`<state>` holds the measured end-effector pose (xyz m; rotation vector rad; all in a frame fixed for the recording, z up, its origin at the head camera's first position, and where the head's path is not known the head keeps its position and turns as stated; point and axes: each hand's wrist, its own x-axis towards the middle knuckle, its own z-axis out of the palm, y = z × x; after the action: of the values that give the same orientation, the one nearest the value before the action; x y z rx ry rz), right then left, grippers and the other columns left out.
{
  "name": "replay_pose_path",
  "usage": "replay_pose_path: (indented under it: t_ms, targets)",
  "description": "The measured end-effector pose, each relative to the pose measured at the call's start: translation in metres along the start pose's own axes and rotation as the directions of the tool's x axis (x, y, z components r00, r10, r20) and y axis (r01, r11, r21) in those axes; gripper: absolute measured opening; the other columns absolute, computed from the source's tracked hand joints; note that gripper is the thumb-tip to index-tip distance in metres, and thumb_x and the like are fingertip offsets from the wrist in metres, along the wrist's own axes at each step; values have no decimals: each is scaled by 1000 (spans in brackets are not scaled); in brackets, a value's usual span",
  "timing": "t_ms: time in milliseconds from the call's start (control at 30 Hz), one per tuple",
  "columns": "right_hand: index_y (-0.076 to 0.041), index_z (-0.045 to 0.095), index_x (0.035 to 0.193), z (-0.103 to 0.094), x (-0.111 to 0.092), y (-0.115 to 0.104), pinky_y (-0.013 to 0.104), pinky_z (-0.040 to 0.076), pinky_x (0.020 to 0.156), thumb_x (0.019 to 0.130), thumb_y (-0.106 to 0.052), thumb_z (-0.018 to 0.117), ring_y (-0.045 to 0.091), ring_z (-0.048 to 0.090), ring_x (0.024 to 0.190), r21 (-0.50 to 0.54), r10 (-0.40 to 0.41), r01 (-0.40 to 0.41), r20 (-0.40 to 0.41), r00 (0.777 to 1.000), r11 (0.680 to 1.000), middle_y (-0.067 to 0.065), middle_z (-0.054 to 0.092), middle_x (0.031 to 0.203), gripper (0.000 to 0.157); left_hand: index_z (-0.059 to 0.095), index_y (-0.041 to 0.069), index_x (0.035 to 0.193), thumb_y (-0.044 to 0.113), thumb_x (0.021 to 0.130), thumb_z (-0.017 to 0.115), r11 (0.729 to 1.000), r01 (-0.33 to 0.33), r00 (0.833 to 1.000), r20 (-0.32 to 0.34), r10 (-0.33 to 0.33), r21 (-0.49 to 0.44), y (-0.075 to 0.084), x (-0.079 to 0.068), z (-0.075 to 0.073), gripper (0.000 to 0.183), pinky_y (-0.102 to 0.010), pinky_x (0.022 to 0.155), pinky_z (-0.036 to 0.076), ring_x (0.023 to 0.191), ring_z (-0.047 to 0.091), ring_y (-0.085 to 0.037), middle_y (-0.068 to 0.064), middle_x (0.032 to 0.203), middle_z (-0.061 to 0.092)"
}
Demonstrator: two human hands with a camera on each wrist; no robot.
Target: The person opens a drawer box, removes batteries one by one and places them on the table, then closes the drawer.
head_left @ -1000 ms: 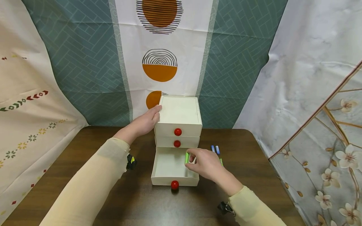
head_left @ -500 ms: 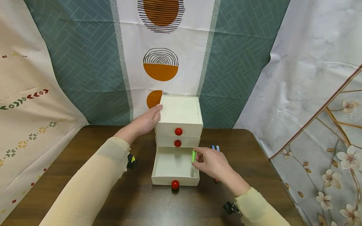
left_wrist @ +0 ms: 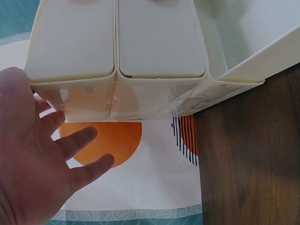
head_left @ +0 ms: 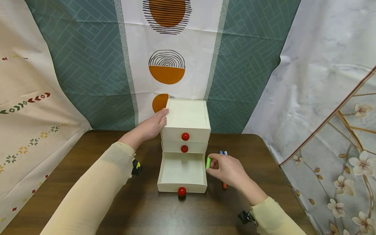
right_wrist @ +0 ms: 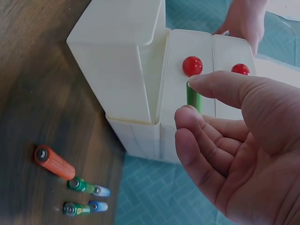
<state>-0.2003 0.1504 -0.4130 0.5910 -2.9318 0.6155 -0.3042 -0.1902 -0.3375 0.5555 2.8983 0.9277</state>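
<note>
A white three-drawer cabinet (head_left: pixel 188 114) with red round knobs stands on the table, its bottom drawer (head_left: pixel 182 169) pulled out. My left hand (head_left: pixel 151 125) touches the cabinet's upper left side; in the left wrist view the fingers of the left hand (left_wrist: pixel 37 140) are spread and fairly straight beside it. My right hand (head_left: pixel 227 168) pinches a green battery (head_left: pixel 208 163) between thumb and fingers, just right of the open drawer. In the right wrist view the green battery (right_wrist: pixel 193 98) is partly hidden by the fingers.
Several batteries lie on the table right of the cabinet: an orange battery (right_wrist: pixel 55 161), green batteries (right_wrist: pixel 80 184) and blue batteries (right_wrist: pixel 98 206). The brown table (head_left: pixel 132 209) meets a patterned cloth (head_left: pixel 249 81) behind.
My right hand has moved right with the green battery, from over the open drawer to just outside its right wall. The left hand has stayed at the cabinet.
</note>
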Motion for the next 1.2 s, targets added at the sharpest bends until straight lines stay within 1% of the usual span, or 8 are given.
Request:
replay_pose_path:
  t_ms: [67,333,600,833,1033,1200]
  targets:
    - [-14,79,125,-1,-1,3,32,52,68,91,-26,84,1,56,67,5,3,-3,2,1000,1000,-22,67,85,36,16,6,177,32,119,24,1000,2,1000,1,-2,0,0,0,0,64,-49,136,11,170,11,-32,-14,185,11]
    - [-16,79,120,-3,-4,13,33,53,67,92,-23,82,2,58,70,16,6,-6,-1,1000,1000,-21,67,85,29,17,5,177,32,119,24,1000,-6,1000,0,6,2,0,0,0,64,-49,136,11,170,11,-32,-14,185,11]
    - [-15,77,117,-7,-10,23,31,47,61,93,-21,81,5,54,64,8,31,-31,-1,1000,999,-20,67,86,25,16,7,178,33,119,24,1000,0,1000,6,0,-5,0,0,-1,64,-50,136,10,170,10,-31,-12,185,10]
    - [-11,77,123,-9,-14,29,32,47,61,93,-20,82,6,54,64,12,58,-58,10,998,998,-17,68,88,32,17,6,177,32,119,23,1000,-4,1000,-5,4,2,-2,0,1,64,-49,137,11,170,12,-32,-14,185,11]
    - [-6,77,127,-11,-18,39,33,46,63,92,-18,83,7,53,65,3,42,-42,6,999,999,-16,68,86,38,17,6,177,33,118,22,1000,-2,1000,-5,2,6,-1,0,1,65,-49,137,11,170,12,-31,-14,185,11]
    - [-6,77,128,-13,-23,48,35,50,66,91,-20,85,6,56,70,-20,55,-55,10,998,998,-12,70,88,40,17,6,177,32,119,22,1000,-1,1000,-2,1,3,0,0,0,64,-49,136,11,170,12,-32,-15,185,11]
